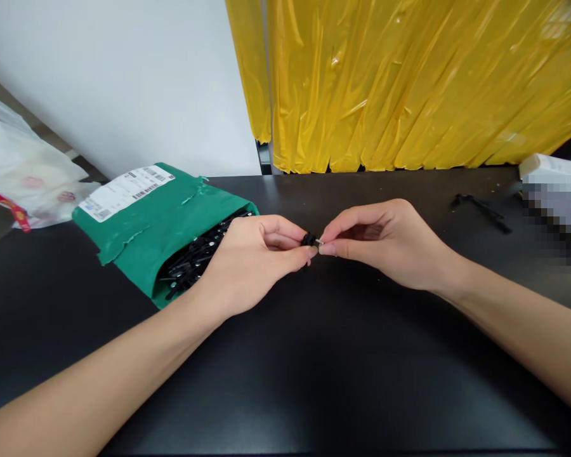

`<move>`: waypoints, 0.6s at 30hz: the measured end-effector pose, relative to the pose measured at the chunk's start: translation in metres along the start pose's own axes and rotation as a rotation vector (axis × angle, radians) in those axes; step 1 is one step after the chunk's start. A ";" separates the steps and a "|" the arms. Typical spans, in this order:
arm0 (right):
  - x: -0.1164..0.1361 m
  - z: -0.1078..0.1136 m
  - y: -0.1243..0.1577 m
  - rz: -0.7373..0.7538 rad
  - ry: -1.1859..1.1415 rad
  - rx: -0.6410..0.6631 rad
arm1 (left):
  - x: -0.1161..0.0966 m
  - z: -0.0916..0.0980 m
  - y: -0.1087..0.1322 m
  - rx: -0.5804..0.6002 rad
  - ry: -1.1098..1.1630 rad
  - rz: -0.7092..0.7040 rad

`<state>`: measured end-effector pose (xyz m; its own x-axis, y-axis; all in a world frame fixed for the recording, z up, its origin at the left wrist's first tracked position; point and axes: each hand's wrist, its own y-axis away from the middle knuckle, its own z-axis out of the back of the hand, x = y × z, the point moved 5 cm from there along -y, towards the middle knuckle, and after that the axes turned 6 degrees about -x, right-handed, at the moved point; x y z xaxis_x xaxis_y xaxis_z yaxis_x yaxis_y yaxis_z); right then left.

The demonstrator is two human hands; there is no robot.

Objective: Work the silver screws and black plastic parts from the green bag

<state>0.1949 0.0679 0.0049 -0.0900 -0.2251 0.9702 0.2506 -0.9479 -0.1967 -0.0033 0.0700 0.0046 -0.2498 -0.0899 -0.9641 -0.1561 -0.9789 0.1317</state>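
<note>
My left hand (pixel 257 260) is closed in a pinch on a small black part (pixel 308 239) above the middle of the table. Against its right end, my right hand (pixel 385 238) pinches a thin silvery metal pin (pixel 319 241) between thumb and forefinger. Whether the pin is seated in the black part cannot be made out. Behind my left hand lies a torn-open green mailing bag (pixel 166 209). Its mouth faces me and shows many thin black pieces (pixel 195 257) with shiny metal ends; my left hand and wrist hide part of them.
On the dark table (pixel 314 368), a thin black piece (pixel 483 211) lies at the back right. A white box (pixel 552 166), partly blurred out, stands at the right edge. A white plastic bag (pixel 33 171) sits far left. Yellow plastic strips (pixel 385 82) hang behind the table beside a white panel (pixel 137 76).
</note>
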 end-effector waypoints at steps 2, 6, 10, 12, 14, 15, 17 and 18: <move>0.000 -0.001 0.000 -0.001 -0.026 0.028 | 0.000 0.000 0.000 0.000 -0.003 0.004; -0.003 -0.003 0.001 -0.013 -0.033 0.069 | -0.002 -0.002 0.002 0.006 -0.028 -0.007; -0.002 -0.003 0.002 0.003 0.030 0.048 | -0.004 -0.004 0.003 0.011 -0.047 -0.024; -0.001 -0.003 0.003 0.016 0.088 0.040 | -0.004 -0.004 0.003 0.018 -0.047 -0.030; 0.001 -0.004 0.005 0.055 0.151 0.036 | -0.003 -0.003 0.003 0.022 -0.064 -0.039; 0.003 -0.004 0.005 0.087 0.180 0.041 | -0.003 -0.002 0.004 0.026 -0.077 -0.044; 0.005 -0.004 0.006 0.165 0.227 0.062 | -0.002 -0.002 0.004 0.049 -0.103 -0.054; 0.006 -0.005 0.007 0.203 0.244 0.076 | -0.002 -0.002 0.004 0.065 -0.109 -0.059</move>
<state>0.1914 0.0593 0.0088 -0.2568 -0.4634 0.8481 0.3573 -0.8609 -0.3622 -0.0011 0.0661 0.0062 -0.3403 -0.0083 -0.9403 -0.2348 -0.9675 0.0935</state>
